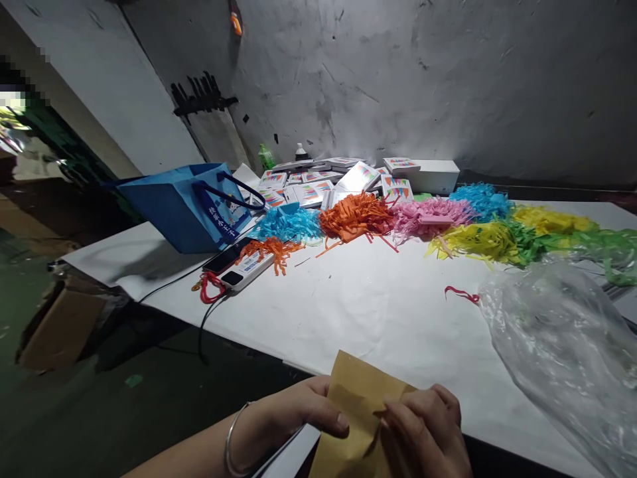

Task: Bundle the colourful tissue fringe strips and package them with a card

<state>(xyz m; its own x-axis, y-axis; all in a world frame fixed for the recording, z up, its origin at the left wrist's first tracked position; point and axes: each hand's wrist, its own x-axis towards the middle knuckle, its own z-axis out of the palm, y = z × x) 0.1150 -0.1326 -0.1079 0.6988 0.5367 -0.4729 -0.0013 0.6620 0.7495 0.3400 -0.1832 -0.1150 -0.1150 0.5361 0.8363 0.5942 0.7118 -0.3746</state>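
Left hand [301,403]: grip closed on brown paper [358,382], thumb on its face. Right hand [432,425]: grip also on it, fingers pinching the right-hand side. Paper sits at 6 o'clock in view, by the near edge of the tabletop [348,309]. White flat piece [294,457] just beside it at 8. Out from paper: blue bag [174,209] and white device [249,271] at 10–11, light-blue strips [288,224] at 11, orange strips [354,216] at 12, small boxes [358,178] behind; pink strips [430,216] at 1; clear plastic bag [557,338] between 2 and 3.
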